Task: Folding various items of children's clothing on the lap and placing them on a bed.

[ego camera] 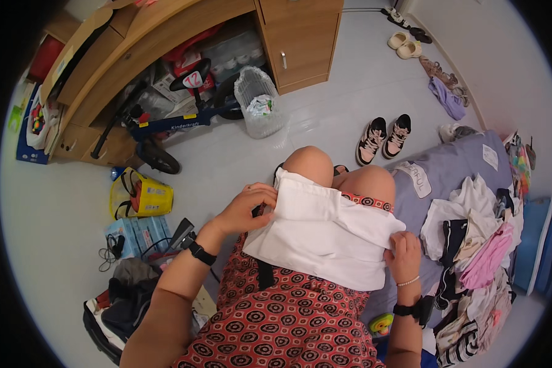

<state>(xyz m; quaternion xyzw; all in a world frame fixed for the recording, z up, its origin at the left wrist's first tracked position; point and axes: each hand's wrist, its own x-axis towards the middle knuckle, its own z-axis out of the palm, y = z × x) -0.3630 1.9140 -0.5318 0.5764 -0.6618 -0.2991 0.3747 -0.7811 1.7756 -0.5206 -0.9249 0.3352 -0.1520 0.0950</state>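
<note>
A white cloth garment (322, 234) lies partly folded across my lap, over a red patterned dress (294, 317). At its upper left edge, my left hand (253, 207) pinches the fabric between thumb and fingers. My right hand (402, 255) grips the garment's right edge, with the fingers curled over it. One folded flap rests on top near my knees. The exact kind of garment cannot be told.
To the right, a pile of clothes (478, 230) lies on a grey-blue bed cover (414, 202). Black and pink sneakers (371, 140) stand on the floor ahead. A balance bike (179, 124), a yellow bag (154, 198) and a heap of dark fabric (129, 299) are on the left.
</note>
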